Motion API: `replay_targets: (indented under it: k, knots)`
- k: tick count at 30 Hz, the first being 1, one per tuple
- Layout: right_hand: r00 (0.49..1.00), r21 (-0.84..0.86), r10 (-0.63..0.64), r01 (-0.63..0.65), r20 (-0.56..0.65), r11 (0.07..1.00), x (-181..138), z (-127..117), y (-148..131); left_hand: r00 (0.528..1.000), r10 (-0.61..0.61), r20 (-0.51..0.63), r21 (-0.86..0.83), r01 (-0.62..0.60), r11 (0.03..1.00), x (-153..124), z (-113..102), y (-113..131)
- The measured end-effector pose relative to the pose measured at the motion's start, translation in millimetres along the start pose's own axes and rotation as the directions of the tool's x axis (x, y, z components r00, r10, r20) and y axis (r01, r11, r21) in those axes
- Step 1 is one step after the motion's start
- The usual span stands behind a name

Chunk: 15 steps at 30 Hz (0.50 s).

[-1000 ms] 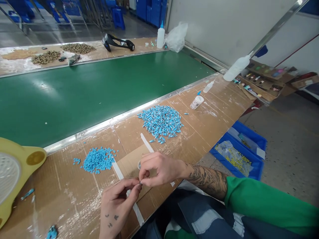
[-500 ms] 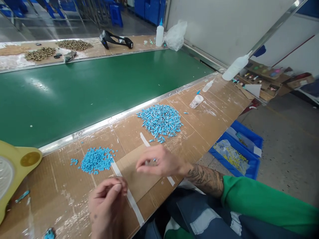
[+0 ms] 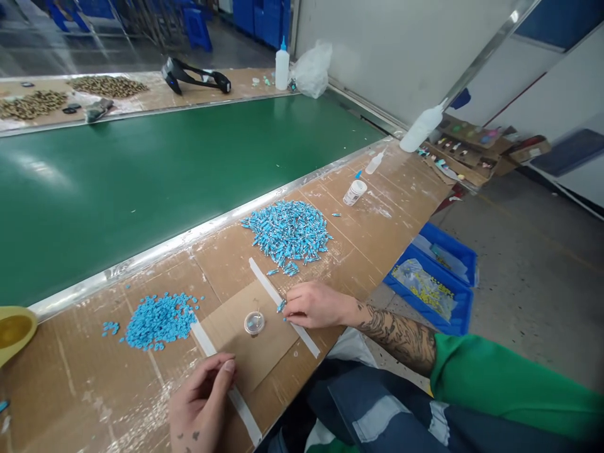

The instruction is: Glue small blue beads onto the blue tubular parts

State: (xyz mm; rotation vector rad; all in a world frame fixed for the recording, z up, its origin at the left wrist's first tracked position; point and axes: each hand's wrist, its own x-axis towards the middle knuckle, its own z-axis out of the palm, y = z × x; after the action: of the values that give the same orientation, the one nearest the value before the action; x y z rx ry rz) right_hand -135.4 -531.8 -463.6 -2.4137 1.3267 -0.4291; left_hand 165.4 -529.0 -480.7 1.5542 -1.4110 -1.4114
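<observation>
Cardboard-covered bench (image 3: 387,214): we pinch a blue part (image 3: 281,306) with the right hand (image 3: 314,305) beside the pile (image 3: 287,233), while the left hand (image 3: 202,402), fingertips together, waits near the dish (image 3: 254,323).

The right hand (image 3: 314,305) lies low and palm down toward 3 o'clock, its fingers pinched together and pointing toward 9 o'clock. The tattooed right forearm (image 3: 396,330) runs back toward 4 o'clock into a green sleeve (image 3: 509,393). The left hand (image 3: 201,406) sits at 6 o'clock, fingers curled, thumb and forefinger tips pressed close, small tattoos on its back.
</observation>
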Motion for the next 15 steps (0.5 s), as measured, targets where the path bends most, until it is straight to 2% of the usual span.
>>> replay_targets:
  k: [5,10,15]
  knots:
    - [0.996,-0.147,0.014,-0.001,0.088,0.989,4.6,4.6,-4.9,0.986,0.154,0.066,0.111,-0.160,0.981,-1.8,13.3,3.3]
    - [0.978,-0.229,0.087,-0.042,0.191,0.972,17.8,6.2,-11.8,0.949,0.306,0.080,0.175,-0.316,0.933,3.2,40.1,-16.0]
    - [0.974,-0.283,0.092,-0.031,0.207,0.959,26.4,12.2,-15.3,0.909,0.402,0.105,0.232,-0.416,0.879,4.9,53.1,-29.3]
